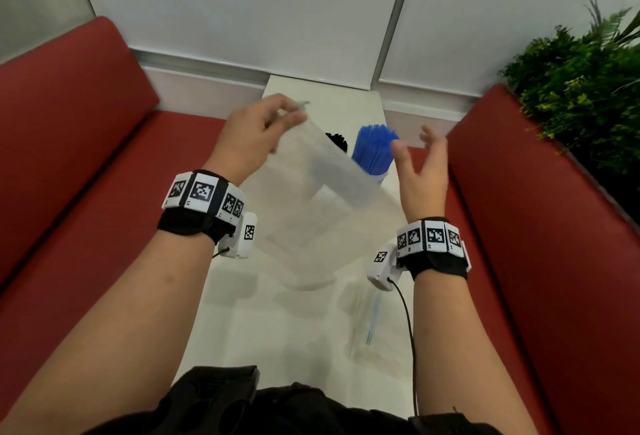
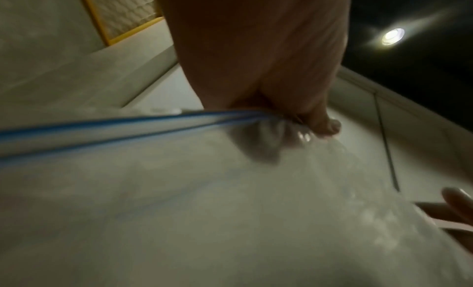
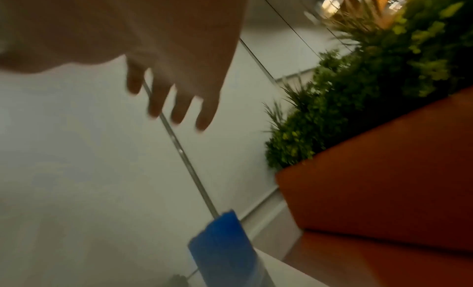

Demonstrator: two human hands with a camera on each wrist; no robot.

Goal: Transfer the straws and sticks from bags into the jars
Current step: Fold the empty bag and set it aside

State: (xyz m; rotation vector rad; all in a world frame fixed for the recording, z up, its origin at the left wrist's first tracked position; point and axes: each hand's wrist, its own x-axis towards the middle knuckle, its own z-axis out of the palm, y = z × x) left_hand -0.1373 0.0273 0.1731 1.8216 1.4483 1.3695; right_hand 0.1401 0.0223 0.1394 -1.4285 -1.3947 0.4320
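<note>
My left hand point(image 1: 273, 123) pinches a corner of a clear zip bag point(image 1: 311, 213) and holds it up over the white table point(image 1: 249, 324); the bag hangs empty. In the left wrist view the fingers point(image 2: 314, 125) bunch the plastic beside the bag's blue zip line point(image 2: 102, 127). A jar packed with blue straws point(image 1: 374, 147) stands behind the bag, with dark sticks point(image 1: 337, 140) just left of it. My right hand point(image 1: 419, 154) hovers beside the straws, fingers point(image 3: 179, 109) spread and holding nothing. The blue straws point(image 3: 222, 242) show low in the right wrist view.
Another clear bag point(image 1: 370, 320) with a blue zip lies on the table near my right wrist. Red benches point(image 1: 69, 144) flank the narrow table on both sides. A green plant point(image 1: 581, 88) stands behind the right bench. A white wall closes the far end.
</note>
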